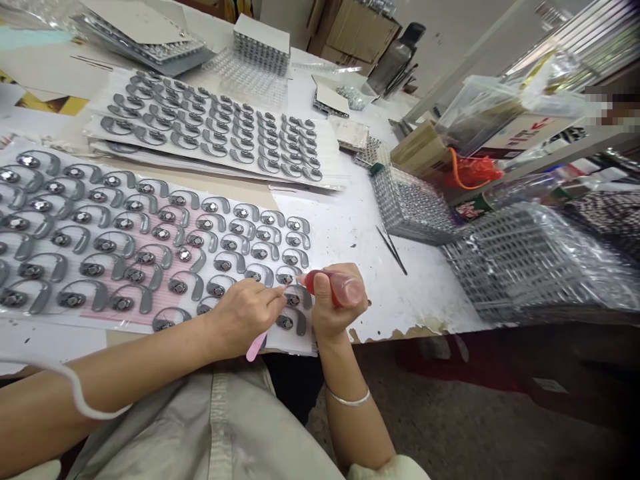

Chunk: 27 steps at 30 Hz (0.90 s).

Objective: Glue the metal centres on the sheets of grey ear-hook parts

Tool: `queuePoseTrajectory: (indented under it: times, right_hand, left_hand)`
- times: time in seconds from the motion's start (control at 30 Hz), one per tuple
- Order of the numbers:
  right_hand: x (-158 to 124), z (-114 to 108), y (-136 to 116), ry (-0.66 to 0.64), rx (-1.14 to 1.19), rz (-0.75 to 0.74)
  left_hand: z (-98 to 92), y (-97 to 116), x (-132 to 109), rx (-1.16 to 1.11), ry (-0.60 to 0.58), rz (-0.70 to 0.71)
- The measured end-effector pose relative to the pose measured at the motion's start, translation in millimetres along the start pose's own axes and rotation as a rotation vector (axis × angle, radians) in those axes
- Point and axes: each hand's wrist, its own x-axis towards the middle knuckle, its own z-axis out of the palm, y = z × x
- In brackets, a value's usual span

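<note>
In the head view, I see grey curved pieces (pixel 181 283) with shiny centres set in rows on a white sheet (pixel 300 343) across the near bench (pixel 345 233). Most lie to the left of the hands; the last column sits right under and between them.

For writing, I find red characters on the white label (pixel 540 127) at the upper right, too blurred for me to read. A green label (pixel 473 207) below it is equally unclear.

I have the right hand (pixel 341 298) wrapped firmly around a red bottle (pixel 346 288), its narrow nozzle aimed left at a piece near the sheet's right edge; I cannot tell whether it touches. The left hand (pixel 247 313) is curled, fingers pinched on a pink stick (pixel 257 347) whose broad end sticks out below the palm. Dark tweezers (pixel 391 250) lie on the bench, well right of the bottle.
</note>
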Motion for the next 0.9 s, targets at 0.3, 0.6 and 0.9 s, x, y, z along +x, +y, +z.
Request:
queuePoseTrajectory:
  times: [0.3, 0.6, 0.9]
  right_hand:
    - [1.0, -1.9, -2.1, 0.003, -0.034, -0.028]
    - [0.2, -2.7, -2.3, 0.001, -0.001, -0.022]
    - [0.0, -3.3, -3.0, 0.004, 0.001, -0.041]
  left_hand:
    - [-2.9, -2.9, -0.9, -0.053, -0.064, -0.008]
    - [-2.5, -6.8, 0.2, -0.128, -0.085, -0.105]
    - [-1.4, -9.9, -0.6, -0.211, -0.056, -0.168]
